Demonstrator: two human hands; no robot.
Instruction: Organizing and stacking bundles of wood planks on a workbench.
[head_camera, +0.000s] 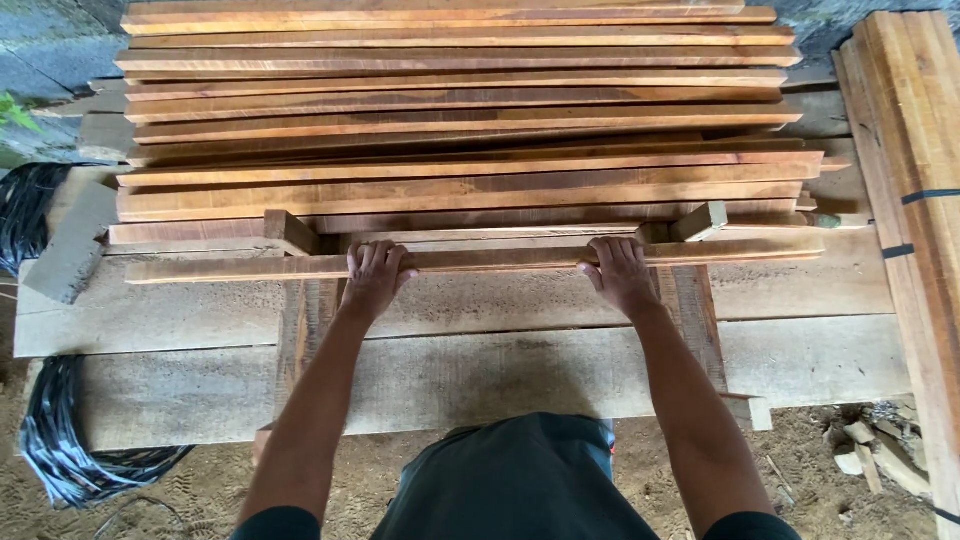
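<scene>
Left hand (374, 272): I see my fingers curled over the long thin reddish-brown wooden slat (480, 261), gripping it.
Right hand (619, 270): clamped on the same slat.
Slat: lying crosswise on the grey plank bench (800, 290), just before the stacked slats (460, 120).

The person's left hand (373, 275) and right hand (620, 272) are both bare, with no gloves, rings, watch or wristband showing. Back from each grip, the wrists and forearms are uncovered along their whole visible length. Farther back still, at the bottom edge of the view, a dark, near-black sleeve edge (280, 523) shows on the left arm and a matching one on the right arm. Between the two arms, nearer the body than either grip, lies dark grey-green clothing (520, 480) of smooth cloth with soft folds. It carries no visible markings or print.
</scene>
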